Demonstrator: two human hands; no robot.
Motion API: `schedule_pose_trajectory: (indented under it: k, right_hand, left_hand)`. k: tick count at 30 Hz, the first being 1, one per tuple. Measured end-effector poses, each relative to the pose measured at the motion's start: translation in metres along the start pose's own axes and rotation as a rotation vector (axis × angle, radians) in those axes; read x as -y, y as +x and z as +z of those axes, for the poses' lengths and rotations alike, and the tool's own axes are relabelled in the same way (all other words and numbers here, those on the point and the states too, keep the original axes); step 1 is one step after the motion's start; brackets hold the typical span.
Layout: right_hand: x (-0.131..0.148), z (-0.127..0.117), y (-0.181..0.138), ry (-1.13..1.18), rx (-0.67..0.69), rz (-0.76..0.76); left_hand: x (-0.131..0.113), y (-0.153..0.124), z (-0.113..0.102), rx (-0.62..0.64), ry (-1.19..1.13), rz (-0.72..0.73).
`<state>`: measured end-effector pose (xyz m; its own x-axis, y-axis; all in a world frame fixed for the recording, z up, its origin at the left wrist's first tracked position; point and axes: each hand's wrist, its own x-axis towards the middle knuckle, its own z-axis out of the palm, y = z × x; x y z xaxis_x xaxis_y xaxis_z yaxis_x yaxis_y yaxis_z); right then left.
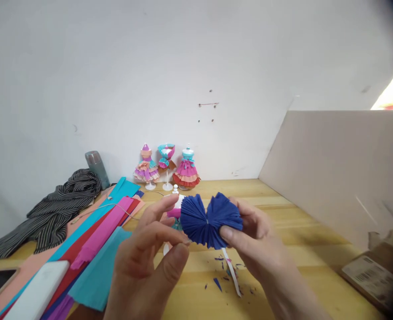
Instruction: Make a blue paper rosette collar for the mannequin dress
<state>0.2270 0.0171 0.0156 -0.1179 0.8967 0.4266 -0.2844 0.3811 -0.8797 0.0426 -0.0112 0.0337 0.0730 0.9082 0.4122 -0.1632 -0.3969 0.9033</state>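
The right hand [263, 244] has the bow [212, 224], thumb in front and fingers behind, clamped on its right wing! It's blue, finely pleated, drawn in at the middle, held up over the table [186, 295]. At the bow's left edge, the left hand [146, 262] curls in, thumb and fingertips close; whether they meet each other or touch the bow, I cannot tell. Straight behind the bow, a white-and-pink form [174, 213], partly hidden. Well beyond it, three dressed figures [166, 154] stand in a row by the wall [149, 80]. Below the bow, blue scraps [218, 284] and a white strip [232, 273]! Left of it, coloured paper [98, 271], then striped cloth [69, 200] and a flask [98, 168]. Well to its right, a carton [366, 275].
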Motion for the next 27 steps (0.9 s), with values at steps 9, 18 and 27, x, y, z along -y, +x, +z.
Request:
schedule_pose_trajectory:
  k: [9,18,27]
  right_hand:
    - [-0.003,0.017,-0.003,-0.109,0.095,-0.032]
    - [-0.004,0.015,-0.003,-0.436,-0.064,-0.088]
    - [-0.008,0.014,0.0,-0.409,-0.068,-0.164]
  left_hand:
    - [0.006,0.002,0.013,-0.069,0.0,-0.06]
    - [0.021,0.012,0.005,0.119,0.155,-0.069]
    - [0.024,0.01,0.008,0.139,0.043,-0.097]
